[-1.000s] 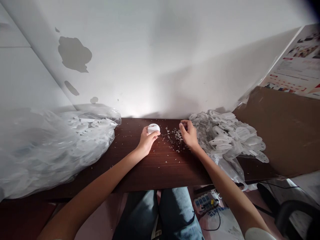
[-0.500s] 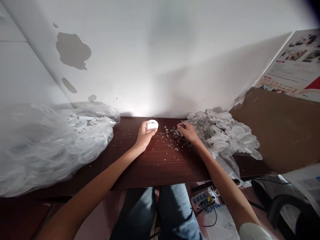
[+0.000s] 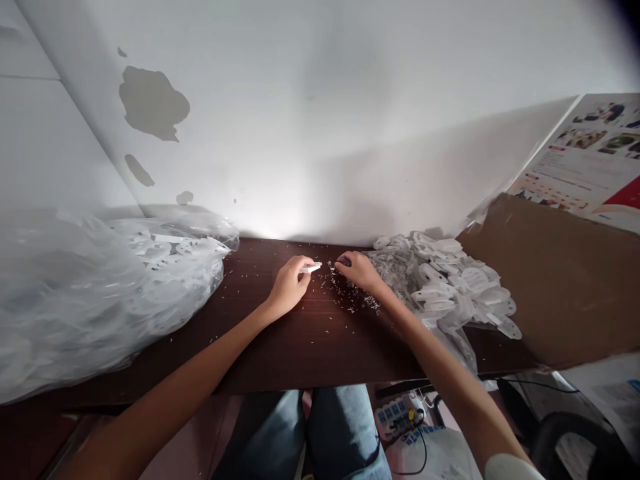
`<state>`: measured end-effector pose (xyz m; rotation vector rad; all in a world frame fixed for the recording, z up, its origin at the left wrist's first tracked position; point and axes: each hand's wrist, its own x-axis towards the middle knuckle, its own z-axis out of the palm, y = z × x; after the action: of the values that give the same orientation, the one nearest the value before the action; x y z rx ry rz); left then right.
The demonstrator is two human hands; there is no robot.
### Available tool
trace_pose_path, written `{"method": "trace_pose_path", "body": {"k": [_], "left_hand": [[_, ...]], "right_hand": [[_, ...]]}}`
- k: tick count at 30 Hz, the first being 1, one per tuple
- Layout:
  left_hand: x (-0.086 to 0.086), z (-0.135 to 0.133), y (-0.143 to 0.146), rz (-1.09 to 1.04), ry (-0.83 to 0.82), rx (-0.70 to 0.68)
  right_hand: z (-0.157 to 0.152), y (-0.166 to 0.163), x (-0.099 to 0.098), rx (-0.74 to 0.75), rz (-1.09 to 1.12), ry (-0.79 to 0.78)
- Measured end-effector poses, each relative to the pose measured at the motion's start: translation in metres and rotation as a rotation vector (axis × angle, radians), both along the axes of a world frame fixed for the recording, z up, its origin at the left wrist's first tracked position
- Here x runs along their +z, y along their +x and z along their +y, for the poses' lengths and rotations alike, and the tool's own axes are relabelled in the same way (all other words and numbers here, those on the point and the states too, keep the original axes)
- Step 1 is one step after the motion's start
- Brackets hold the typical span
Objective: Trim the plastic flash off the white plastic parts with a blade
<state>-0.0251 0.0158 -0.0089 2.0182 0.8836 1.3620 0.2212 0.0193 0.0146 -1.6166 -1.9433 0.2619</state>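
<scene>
My left hand (image 3: 290, 285) pinches a flat white plastic piece (image 3: 311, 268) between thumb and fingers, and its thin edge faces me. Just to the right, my right hand (image 3: 359, 270) has its fingers curled together at the tips. What they hold, if anything, is too small to tell. Beneath and beside the right hand lies a scatter of tiny white bits (image 3: 353, 297) on the dark brown table (image 3: 280, 347). A narrow gap separates the two hands.
A big clear plastic bag (image 3: 100, 313) of white plastic parts fills the left side. More white parts (image 3: 470, 283) are heaped on clear plastic at the right, against a cardboard sheet (image 3: 565, 287). A power strip (image 3: 400, 417) with cords sits below the table.
My left hand has turned the white piece from face-on to edge-on and lowered it slightly. My right hand has moved left, off the pile of bits, closer to the piece.
</scene>
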Motion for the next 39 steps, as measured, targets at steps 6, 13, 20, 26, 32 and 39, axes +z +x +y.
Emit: {"method": "trace_pose_path", "body": {"k": [6,13,20,26,32,39], "left_hand": [[0.001,0.004,-0.006,0.213,0.207,-0.115],[-0.003,0.004,-0.003,0.231,0.140,-0.122],[-0.007,0.002,-0.004,0.415,0.248,-0.074],[-0.008,0.002,-0.004,0.348,0.219,-0.100],[-0.012,0.003,-0.005,0.287,0.183,-0.097],[-0.020,0.007,-0.005,0.172,0.081,-0.063]], "right_hand": [[0.028,-0.027,0.000,-0.065,-0.155,-0.083],[0.027,-0.021,0.004,0.001,-0.044,-0.072],[0.000,-0.026,-0.006,0.172,0.615,-0.224],[-0.011,-0.033,-0.008,0.158,0.750,-0.276],[-0.019,-0.034,-0.004,0.164,0.746,-0.268],[-0.023,-0.032,-0.001,0.162,0.624,-0.214]]}}
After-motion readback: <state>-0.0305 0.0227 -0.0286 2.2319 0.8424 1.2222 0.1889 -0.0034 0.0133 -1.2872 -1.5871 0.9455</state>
